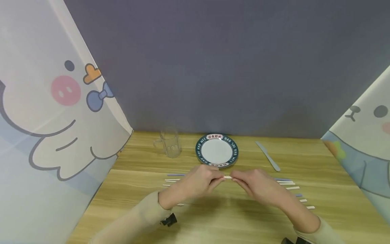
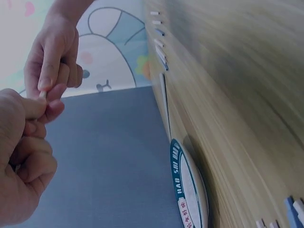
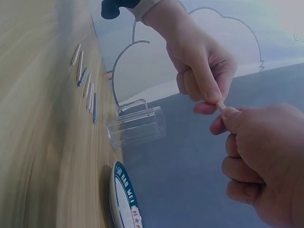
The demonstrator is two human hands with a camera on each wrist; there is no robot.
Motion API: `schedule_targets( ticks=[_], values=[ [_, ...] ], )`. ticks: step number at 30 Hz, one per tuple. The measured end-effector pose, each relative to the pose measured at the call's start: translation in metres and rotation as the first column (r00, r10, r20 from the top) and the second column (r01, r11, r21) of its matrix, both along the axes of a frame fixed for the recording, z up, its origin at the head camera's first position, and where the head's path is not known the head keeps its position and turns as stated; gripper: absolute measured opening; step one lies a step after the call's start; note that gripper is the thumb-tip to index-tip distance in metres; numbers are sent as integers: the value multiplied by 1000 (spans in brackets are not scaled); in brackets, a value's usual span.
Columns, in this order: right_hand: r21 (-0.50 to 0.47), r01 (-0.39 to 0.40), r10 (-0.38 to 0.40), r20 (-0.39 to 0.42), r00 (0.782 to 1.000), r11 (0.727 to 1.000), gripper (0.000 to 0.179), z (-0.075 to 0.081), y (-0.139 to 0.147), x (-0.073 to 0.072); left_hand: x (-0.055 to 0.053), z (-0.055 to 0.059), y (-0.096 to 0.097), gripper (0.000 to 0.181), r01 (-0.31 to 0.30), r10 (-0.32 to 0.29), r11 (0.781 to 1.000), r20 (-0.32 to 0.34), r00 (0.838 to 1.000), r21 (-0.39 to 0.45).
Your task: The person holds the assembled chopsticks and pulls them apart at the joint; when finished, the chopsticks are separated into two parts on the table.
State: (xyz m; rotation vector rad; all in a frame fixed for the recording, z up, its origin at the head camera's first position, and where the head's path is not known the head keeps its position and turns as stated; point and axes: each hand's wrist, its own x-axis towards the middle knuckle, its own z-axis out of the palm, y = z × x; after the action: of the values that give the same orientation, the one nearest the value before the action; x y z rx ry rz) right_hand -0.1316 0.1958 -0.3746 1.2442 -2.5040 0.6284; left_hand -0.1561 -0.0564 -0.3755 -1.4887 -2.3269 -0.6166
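Note:
In the head view my left hand (image 1: 198, 180) and right hand (image 1: 258, 186) meet over the table, thumb and fingers of each pinching one end of a thin whitish stick (image 1: 228, 177). Only a short middle part of the stick shows; its ends are hidden in the fingers. Both wrist views show the hands raised above the wooden tabletop. Just beyond the hands lies a round plate (image 1: 199, 149) with a dark green lettered rim. White and blue sticks lie in a row to the left (image 1: 175, 175) and another to the right (image 1: 293, 187), partly covered by my arms.
A clear glass mug (image 1: 172, 145) stands left of the plate, its handle pointing left. To the right of the plate lies a pale table knife (image 1: 268, 156). A grey panel (image 1: 225, 67) rises behind the table, and cartoon-printed sheets (image 1: 82, 142) flank both sides.

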Motion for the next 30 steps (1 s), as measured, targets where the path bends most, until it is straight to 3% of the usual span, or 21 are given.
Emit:
schedule_targets(
  ticks=[3, 7, 15, 18, 23, 30],
  values=[
    [7, -21, 21, -15, 1000, 1000, 27, 1, 2, 0, -2, 0, -1, 15, 32, -32, 999, 35, 999, 1],
    [6, -34, 34, -17, 999, 999, 27, 1, 3, -2, -2, 0, -2, 16, 53, -53, 999, 35, 998, 11],
    [-18, -42, 43, 20, 999, 999, 26, 4, 5, -2, -2, -2, 1, 15, 38, -39, 998, 26, 999, 49],
    [-44, -56, 59, 49, 997, 997, 28, 7, 8, -1, -2, -1, 3, 11, 27, -30, 991, 25, 999, 128],
    [-50, -63, 64, 25, 998, 997, 28, 9, 7, -2, -1, 3, 6, 5, 7, -38, 956, 98, 994, 293],
    [-46, -81, 82, 7, 997, 996, 25, 9, 6, -3, 1, 4, 5, 9, 9, -62, 950, 157, 986, 313]
  ],
)
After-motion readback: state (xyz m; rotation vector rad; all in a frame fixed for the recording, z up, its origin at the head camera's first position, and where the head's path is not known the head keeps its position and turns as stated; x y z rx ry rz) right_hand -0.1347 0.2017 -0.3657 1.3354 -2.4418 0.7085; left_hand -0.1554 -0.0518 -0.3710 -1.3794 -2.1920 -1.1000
